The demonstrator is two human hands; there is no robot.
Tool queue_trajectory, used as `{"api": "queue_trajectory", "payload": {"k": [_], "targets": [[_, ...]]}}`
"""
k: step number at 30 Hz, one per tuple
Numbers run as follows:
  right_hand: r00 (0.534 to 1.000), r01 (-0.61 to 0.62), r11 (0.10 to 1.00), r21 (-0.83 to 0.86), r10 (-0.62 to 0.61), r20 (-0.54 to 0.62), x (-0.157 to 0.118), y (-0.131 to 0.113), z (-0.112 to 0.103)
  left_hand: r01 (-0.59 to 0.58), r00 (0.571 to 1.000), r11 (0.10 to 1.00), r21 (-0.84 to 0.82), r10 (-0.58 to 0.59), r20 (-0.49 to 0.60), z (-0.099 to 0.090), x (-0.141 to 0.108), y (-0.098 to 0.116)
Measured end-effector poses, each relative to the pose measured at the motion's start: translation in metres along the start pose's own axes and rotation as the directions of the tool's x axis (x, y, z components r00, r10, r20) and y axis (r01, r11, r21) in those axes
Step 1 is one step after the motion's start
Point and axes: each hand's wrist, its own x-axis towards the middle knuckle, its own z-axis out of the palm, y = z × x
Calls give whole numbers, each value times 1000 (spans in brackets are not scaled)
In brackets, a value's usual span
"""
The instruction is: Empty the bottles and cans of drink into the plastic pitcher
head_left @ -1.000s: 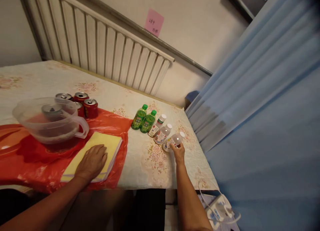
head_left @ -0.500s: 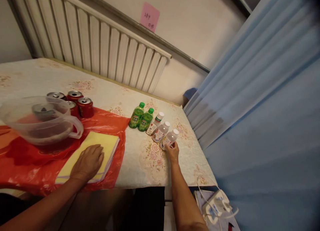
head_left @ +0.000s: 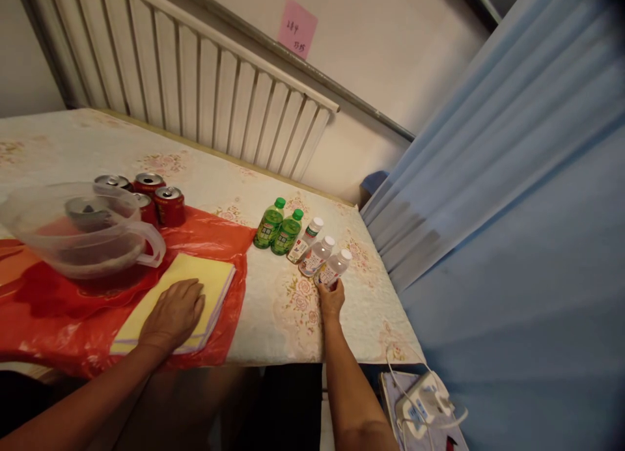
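Note:
My left hand (head_left: 174, 313) lies flat on a folded yellow cloth (head_left: 215, 275) with a pale purple edge, fingers stretched out. At the near end of a slanting row of bottles, my right hand (head_left: 332, 301) has its thumb and fingers around the lower part of a clear, white-capped bottle (head_left: 336, 266). Beside that one stand a similar white-capped bottle (head_left: 317, 256) and a slimmer bottle (head_left: 305, 240) with a green band under its cap. Two green bottles (head_left: 269, 224) with green caps form the far end of the row. All stand upright on the flowered tablecloth (head_left: 273, 327).
On red plastic sheeting (head_left: 234, 243) at the left is a clear plastic jug (head_left: 88, 262) with a handle. Several red cans (head_left: 170, 207) stand behind it. A blue curtain (head_left: 488, 243) hangs at the right, and a power strip (head_left: 424, 402) lies below the table edge.
My right hand has shifted slightly down and left against the end bottle, and its forearm has swung left. My left hand remains on the cloth. The view has shifted slightly.

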Motion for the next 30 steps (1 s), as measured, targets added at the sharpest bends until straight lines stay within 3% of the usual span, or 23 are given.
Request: {"api": "queue_trajectory", "payload": {"k": [30], "targets": [[1000,3,1000,17,-3,7,-1,-2,2,12,1000,1000,19,-12,11,0,0,0]]}}
